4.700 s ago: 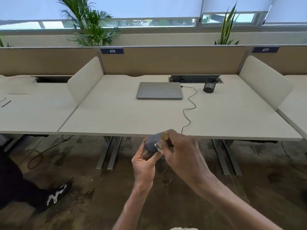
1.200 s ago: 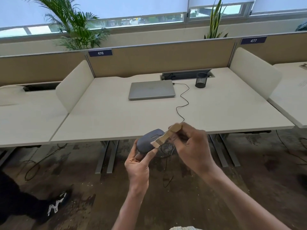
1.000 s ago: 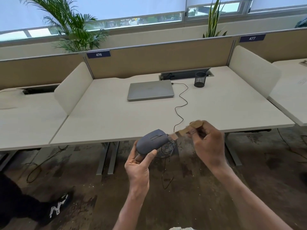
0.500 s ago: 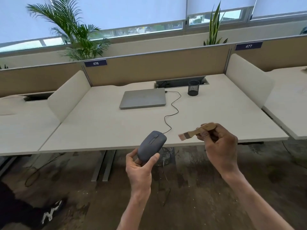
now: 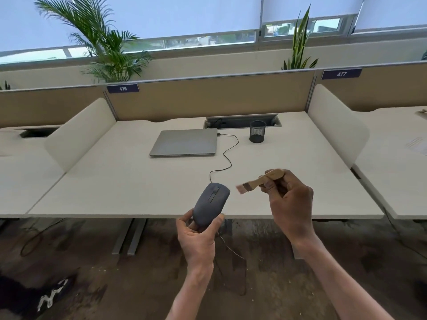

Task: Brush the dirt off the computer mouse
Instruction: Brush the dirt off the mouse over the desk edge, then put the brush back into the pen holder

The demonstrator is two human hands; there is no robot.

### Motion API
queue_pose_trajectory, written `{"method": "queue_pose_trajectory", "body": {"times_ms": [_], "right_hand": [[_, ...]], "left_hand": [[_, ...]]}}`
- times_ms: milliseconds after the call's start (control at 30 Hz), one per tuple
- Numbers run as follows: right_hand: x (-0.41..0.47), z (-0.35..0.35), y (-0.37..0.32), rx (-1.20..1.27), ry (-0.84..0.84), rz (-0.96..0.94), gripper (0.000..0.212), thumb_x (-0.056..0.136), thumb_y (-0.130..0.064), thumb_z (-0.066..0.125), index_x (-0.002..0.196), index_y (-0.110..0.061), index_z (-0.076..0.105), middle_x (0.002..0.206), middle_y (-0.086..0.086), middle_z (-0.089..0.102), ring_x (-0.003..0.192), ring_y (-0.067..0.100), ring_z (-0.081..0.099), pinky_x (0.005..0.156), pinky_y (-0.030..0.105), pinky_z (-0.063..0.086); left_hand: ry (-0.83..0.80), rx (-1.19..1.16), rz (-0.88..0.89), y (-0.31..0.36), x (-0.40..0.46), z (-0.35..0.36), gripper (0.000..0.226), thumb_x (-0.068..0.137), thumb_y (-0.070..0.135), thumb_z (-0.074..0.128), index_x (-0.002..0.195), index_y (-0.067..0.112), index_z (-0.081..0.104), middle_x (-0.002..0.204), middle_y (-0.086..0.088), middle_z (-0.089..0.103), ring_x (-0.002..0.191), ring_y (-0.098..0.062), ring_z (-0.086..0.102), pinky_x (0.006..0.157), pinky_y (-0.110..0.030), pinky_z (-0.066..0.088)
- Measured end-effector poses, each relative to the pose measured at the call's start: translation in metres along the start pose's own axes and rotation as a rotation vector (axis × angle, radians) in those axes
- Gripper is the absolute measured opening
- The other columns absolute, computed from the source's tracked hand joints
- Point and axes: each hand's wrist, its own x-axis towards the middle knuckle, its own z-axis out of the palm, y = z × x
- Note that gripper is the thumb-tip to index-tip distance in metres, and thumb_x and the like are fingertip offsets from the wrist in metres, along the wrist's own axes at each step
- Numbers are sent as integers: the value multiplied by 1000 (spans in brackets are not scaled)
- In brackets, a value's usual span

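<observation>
**Holding the Mouse Clear for Brushing**

Gripping the rear of the grey computer mouse point(image 5: 211, 202), the left hand point(image 5: 198, 236) was closed around it with thumb on one side and fingers on the other, the button face turned up and tilted toward the person. The mouse was held in the air at the near edge of the desk point(image 5: 138, 181), its cable point(image 5: 227, 155) running back across the top to the closed laptop point(image 5: 186, 143).

The right hand point(image 5: 290, 205) was curled shut around the wooden handle of a small brush point(image 5: 258, 181). The bristles pointed left, near the mouse but not touching it.

Recommended procedure, as a judgement: bring the bristles down onto the top shell and stroke lightly along its length, working the tips into the wheel slot and button seams. Keep the left-hand grip low on the shell so that the upper surface remains exposed. Sweep away from the body so that debris falls to the floor.

Clearance appeared ample. The desk was bare near the hands; the mesh pen cup point(image 5: 257, 131) and side dividers point(image 5: 337, 125) stood well apart. The slack cable should be watched, since a wide stroke could snag it.
</observation>
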Motion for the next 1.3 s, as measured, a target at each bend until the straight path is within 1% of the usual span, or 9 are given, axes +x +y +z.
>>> {"method": "queue_pose_trajectory", "body": {"times_ms": [167,367,433,567,667,867,1033,1200,1300], "right_hand": [[38,5,18,-30,-5,-13,19,93,-5,69,111,-10,66,92,-4,75,82,14,74,75,35,63],[89,18,51,-55,5,-37,30,92,-1,69,117,-12,58,93,0,76,81,16,74,71,8,53],[108,24,62,-68,9,-41,34,92,1,68,120,-16,56,91,1,76,78,18,74,69,14,55],[147,32,84,-123,23,-51,42,93,2,63,122,-25,52,84,5,75,73,26,71,69,40,55],[174,33,103,-143,27,-25,35,96,1,56,121,-24,55,81,10,73,71,32,70,68,46,56],[234,41,142,-144,51,-20,21,103,-1,49,115,-10,63,88,8,74,76,24,73,73,48,60],[296,62,184,-156,44,-49,19,101,3,49,105,4,68,97,17,69,80,35,69,75,53,59],[356,86,229,-269,-29,-120,18,99,2,54,99,4,72,95,19,68,83,34,63,74,33,46],[385,105,256,-310,-91,-119,18,99,1,54,100,5,72,92,22,68,84,38,61,75,39,49]], "left_hand": [[30,15,-12,-7,21,38,78,51,29,95,115,28,51,102,-12,76,87,-15,79,71,-17,61],[48,56,-28,-24,66,86,67,69,12,94,112,37,49,106,0,75,92,-8,78,82,-24,63],[54,56,-33,-27,81,101,66,69,11,94,111,35,49,104,1,76,89,-8,78,81,-23,63],[57,34,-38,-31,115,126,63,69,2,94,106,28,50,95,-3,78,81,-8,78,68,-15,60],[51,17,-49,-37,131,143,62,70,-1,93,106,26,49,95,-6,77,79,-10,78,69,-18,61],[72,-1,-70,-51,154,175,63,68,-3,93,106,24,51,93,-9,78,77,-11,78,65,-15,57],[92,17,-71,-61,172,203,64,69,1,93,109,26,51,92,-4,78,82,-13,79,68,-16,59],[150,-12,-102,-73,186,234,63,68,0,94,108,26,52,92,-8,80,83,-15,78,69,-17,59],[156,-15,-113,-80,193,251,64,69,0,93,109,26,51,90,-4,81,85,-17,79,70,-17,59]]}}
